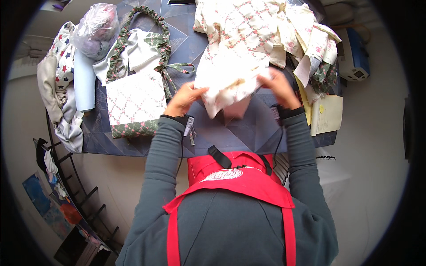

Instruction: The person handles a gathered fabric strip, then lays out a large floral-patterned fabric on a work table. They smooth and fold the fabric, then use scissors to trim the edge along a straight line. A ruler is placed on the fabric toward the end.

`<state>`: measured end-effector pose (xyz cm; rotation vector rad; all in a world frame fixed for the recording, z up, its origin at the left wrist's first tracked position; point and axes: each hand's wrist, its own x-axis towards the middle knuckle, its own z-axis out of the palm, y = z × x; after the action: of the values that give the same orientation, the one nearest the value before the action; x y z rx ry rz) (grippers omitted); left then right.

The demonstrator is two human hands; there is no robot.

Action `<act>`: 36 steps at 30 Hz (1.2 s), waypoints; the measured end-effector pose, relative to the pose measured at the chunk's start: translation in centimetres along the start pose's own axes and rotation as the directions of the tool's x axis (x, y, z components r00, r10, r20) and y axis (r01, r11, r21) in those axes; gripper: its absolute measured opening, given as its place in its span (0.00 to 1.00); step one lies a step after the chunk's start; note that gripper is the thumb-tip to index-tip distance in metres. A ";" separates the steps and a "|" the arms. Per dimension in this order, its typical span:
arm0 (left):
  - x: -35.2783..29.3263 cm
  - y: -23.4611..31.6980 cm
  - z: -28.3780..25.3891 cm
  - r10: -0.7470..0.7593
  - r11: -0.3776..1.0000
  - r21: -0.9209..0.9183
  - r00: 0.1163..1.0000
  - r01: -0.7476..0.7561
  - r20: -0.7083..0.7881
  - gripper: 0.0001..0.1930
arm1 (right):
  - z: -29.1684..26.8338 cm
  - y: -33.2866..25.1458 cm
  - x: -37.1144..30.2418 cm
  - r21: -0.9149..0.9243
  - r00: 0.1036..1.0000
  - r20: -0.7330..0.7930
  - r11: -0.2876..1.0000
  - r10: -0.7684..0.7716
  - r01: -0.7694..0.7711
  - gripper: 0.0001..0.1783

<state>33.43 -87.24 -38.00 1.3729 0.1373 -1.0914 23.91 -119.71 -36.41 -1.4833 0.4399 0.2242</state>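
Note:
My left hand (185, 98) pinches the near left corner of a cream floral cloth (233, 53) with a pink rose lattice print. At its near right edge my right hand (280, 90) grips the same cloth between thumb and fingers. The near edge of the cloth is lifted between both hands, blurred and crumpled, while the rest spreads away over the table (213, 137). To the left of my left hand lies a fabric bag (135, 97), white floral with a green floral base and a gathered green strap (133, 20).
Left on the table are a light blue roll (84, 84), a clear plastic bag (97, 31) of soft stuff and draped star-print cloth (64, 55). At right lie fabric scraps (317, 48) and a cream paper notebook (326, 115). A blue and white machine (355, 55) stands beyond.

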 end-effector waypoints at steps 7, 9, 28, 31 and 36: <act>-5.3 15.3 -2.0 0.687 0.651 -0.210 0.684 -0.729 -0.247 0.17 | -9.3 -19.2 -3.4 0.195 0.690 -0.390 0.678 -0.609 0.709 0.12; -7.4 18.3 -3.3 0.694 0.632 -0.194 0.659 -0.751 -0.291 0.16 | -11.5 -21.6 -5.8 0.243 0.596 -0.559 0.573 -0.577 0.783 0.12; 0.2 0.8 -9.9 0.311 0.880 0.469 0.835 -0.073 -0.454 0.12 | -15.1 9.5 -9.8 0.079 0.613 -0.788 0.978 -0.058 0.195 0.15; -0.5 -0.4 -7.9 0.367 0.748 0.652 0.742 0.123 -0.561 0.09 | -15.2 8.9 -10.2 0.080 0.609 -0.793 0.994 0.015 0.080 0.13; -2.5 -3.0 -2.2 0.880 0.420 0.890 0.322 -0.179 -0.350 0.15 | -14.9 7.2 -10.4 -0.023 0.658 -0.752 0.999 -0.045 0.043 0.12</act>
<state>31.12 -83.53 -39.12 2.3455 -0.2078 0.3644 9.39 -132.60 -39.01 -1.5427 1.0753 -0.4724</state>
